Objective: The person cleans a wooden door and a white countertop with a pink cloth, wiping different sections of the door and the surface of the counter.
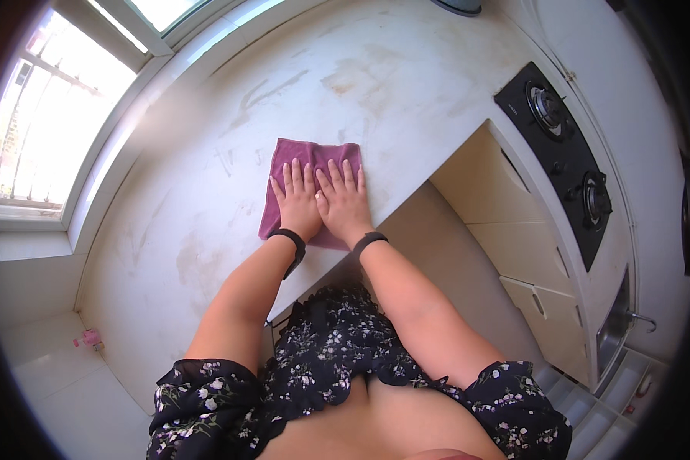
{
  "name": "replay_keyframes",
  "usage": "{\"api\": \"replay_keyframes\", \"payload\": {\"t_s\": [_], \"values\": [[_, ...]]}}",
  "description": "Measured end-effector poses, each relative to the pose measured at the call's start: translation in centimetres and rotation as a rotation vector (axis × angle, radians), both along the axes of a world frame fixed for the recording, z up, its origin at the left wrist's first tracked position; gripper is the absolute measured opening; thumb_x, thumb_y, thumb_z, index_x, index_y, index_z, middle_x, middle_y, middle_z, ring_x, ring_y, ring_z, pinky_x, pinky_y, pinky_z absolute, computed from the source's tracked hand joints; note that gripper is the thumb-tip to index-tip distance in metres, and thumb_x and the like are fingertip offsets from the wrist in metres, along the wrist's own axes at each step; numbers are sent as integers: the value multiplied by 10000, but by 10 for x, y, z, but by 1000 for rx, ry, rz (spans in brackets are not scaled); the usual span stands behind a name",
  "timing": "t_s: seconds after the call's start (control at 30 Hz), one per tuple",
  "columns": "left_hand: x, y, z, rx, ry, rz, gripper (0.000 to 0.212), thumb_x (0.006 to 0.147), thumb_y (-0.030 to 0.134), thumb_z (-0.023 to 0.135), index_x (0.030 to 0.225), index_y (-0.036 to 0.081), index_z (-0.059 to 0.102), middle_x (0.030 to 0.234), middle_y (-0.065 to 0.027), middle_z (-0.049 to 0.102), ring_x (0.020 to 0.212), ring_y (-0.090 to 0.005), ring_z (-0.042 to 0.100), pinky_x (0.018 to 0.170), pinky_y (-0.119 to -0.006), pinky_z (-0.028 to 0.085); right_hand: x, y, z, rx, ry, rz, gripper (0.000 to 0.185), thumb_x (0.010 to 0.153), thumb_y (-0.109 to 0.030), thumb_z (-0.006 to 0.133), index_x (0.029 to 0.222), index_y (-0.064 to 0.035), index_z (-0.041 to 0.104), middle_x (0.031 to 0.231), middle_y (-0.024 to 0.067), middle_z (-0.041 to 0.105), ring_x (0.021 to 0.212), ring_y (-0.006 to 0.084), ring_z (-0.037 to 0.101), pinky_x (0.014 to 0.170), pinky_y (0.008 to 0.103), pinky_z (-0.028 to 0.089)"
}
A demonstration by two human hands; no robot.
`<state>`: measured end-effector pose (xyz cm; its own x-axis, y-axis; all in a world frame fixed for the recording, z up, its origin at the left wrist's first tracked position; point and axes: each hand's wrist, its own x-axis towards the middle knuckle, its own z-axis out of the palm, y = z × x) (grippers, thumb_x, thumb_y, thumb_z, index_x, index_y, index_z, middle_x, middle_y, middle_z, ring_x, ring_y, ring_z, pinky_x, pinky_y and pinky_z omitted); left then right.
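Observation:
A purple-pink cloth [316, 150] lies spread flat on a white countertop [299, 115], close to its front edge. My left hand [296, 201] presses flat on the cloth with its fingers spread. Beside it my right hand [345, 198] also rests palm down on the cloth, its thumb touching the left hand. Neither hand grips the fabric. Brown smears and stains [356, 86] mark the countertop beyond the cloth, and more stains [198, 259] show to its left.
At the right is a black two-burner gas hob [558, 155], with cabinet drawers [512, 241] below. A steel sink [612, 328] with a tap [643, 319] lies further down. A barred window [40, 126] borders the left. A grey container [460, 6] stands at the far end.

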<state>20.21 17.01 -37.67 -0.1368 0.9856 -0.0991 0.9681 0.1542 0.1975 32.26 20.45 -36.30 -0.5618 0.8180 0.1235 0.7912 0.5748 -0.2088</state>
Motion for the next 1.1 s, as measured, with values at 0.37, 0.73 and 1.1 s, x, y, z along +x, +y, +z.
{"api": "replay_keyframes", "payload": {"t_s": [0.37, 0.73, 1.1], "values": [[104, 138, -2, 184, -122, -254, 616, 941, 329, 369, 1486, 45, 321, 1575, -189, 204, 1471, -365, 121, 1148, -611, 33, 109, 109, 12, 127, -32, -213, 493, 937, -323, 442, 1362, -87, 528, 1476, 182, 400, 1380, 392, 319, 1160, 532, 202], [210, 249, 15, 214, -68, -411, 616, 954, 319, 372, 1510, 73, 277, 1591, -124, 210, 1480, -310, 140, 1152, -601, 64, 218, 198, 29, 163, -102, -392, 569, 948, -371, 452, 1340, 39, 502, 1432, 263, 426, 1368, 404, 345, 1165, 476, 221], [385, 256, 40, 152, -145, -719, 620, 938, 349, 348, 1513, 123, 299, 1595, -76, 228, 1481, -252, 161, 1142, -628, 16, 368, 168, 76, 45, -282, -810, 744, 959, -530, 415, 1377, 86, 435, 1471, 263, 377, 1412, 360, 295, 1192, 424, 153]]}}
